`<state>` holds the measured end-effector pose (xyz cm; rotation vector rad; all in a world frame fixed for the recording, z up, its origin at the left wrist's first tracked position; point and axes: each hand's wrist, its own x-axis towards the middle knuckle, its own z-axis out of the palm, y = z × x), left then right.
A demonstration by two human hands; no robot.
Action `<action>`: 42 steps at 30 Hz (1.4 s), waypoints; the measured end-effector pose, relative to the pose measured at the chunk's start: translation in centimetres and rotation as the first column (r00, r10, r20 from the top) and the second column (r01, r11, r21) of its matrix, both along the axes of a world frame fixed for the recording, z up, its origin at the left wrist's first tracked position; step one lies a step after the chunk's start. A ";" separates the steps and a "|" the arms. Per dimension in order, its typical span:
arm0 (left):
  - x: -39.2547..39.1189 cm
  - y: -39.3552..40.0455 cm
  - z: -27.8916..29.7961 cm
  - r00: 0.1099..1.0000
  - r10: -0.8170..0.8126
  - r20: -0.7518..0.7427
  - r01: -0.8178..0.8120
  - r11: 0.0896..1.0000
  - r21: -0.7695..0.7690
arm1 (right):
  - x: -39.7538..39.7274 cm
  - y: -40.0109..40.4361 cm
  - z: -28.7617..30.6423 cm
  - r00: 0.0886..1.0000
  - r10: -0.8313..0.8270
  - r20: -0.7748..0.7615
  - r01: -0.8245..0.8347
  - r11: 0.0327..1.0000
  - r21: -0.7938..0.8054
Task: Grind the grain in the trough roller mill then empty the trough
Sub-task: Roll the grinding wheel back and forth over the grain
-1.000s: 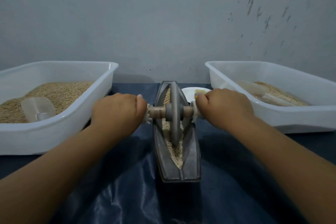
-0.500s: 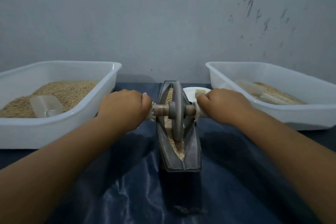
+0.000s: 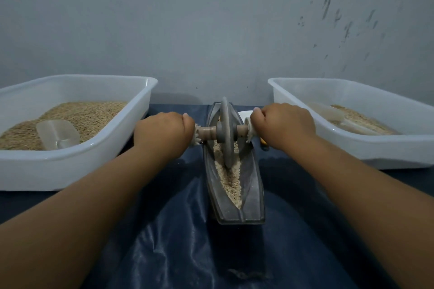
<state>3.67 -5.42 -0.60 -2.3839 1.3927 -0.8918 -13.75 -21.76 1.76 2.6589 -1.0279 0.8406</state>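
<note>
- The roller wheel [image 3: 225,131] has travelled farther along the trough [image 3: 254,185] than a second ago, toward the wall.
- Left hand [image 3: 162,134] and right hand [image 3: 285,123] each curl round an axle end.
- Grain [image 3: 231,182] lies in the trough, which sits mid-worktop [image 3: 178,241] between two white bins [image 3: 70,166].

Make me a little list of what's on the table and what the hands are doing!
left hand: grips the left end of the axle
right hand: grips the right end of the axle
wheel: upright, standing in the trough
trough: long, grey, grain lying along its groove
left tub: white, holds grain and a clear scoop
right tub: white, holds less grain and another scoop
table cover: dark blue, shiny
</note>
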 end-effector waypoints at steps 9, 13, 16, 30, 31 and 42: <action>-1.1 2.6 0.5 0.992 -0.127 -0.013 0.128 0.986 0.111 | -3.0 1.7 0.8 0.987 0.041 -0.156 -0.024 0.993 0.112; -2.3 4.6 0.8 0.978 -0.190 0.087 0.185 0.981 0.059 | -4.9 2.6 0.8 0.984 0.051 -0.168 -0.026 0.989 0.147; -2.1 3.7 0.5 0.979 -0.157 0.128 0.155 0.988 0.029 | -3.8 2.1 0.1 0.997 -0.016 -0.076 0.028 0.988 0.151; -0.5 0.1 0.2 0.996 -0.033 0.081 0.034 0.999 -0.011 | -0.4 -0.6 -1.0 0.999 0.007 0.041 -0.010 0.997 0.075; -0.7 0.4 0.5 0.996 -0.045 0.079 0.043 0.999 0.017 | -0.9 -0.3 -1.0 1.000 0.012 0.019 -0.013 0.997 0.073; -2.5 3.3 0.5 0.978 -0.096 0.186 0.095 0.995 0.010 | -3.8 1.7 -0.5 0.997 -0.039 -0.068 0.048 0.990 0.134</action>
